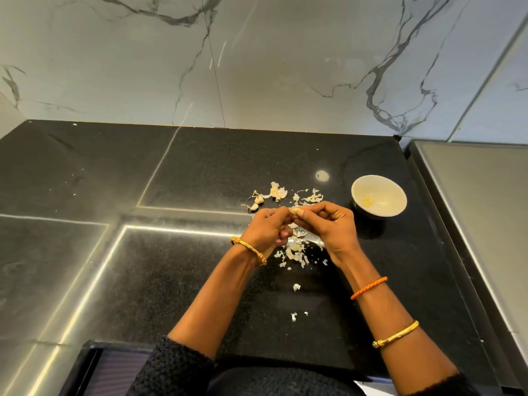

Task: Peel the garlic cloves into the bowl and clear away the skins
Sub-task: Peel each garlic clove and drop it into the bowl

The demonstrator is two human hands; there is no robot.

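Garlic clove [295, 210] mostly hidden within both hands' fingertips; pale bits in bowl [397, 195] too blurred to identify.

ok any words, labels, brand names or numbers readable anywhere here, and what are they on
None: no readable text appears anywhere in this view.
The small white ceramic bowl shows no print or logo.
The black speckled stone countertop and the grey-veined marble wall carry no lettering.
The gold bangles and the orange braided wrist cord show no legible engraving; any fine marks are too small to tell.
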